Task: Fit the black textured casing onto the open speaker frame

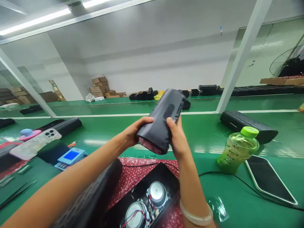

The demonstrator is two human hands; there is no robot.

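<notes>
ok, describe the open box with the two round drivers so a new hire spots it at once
On the green workbench, find the red bubble wrap below the left hand and right hand holding a dark grey pouch. On it lies an open black casing showing two silver speaker drivers and red wires; the closed casings nearby show no insides.
</notes>
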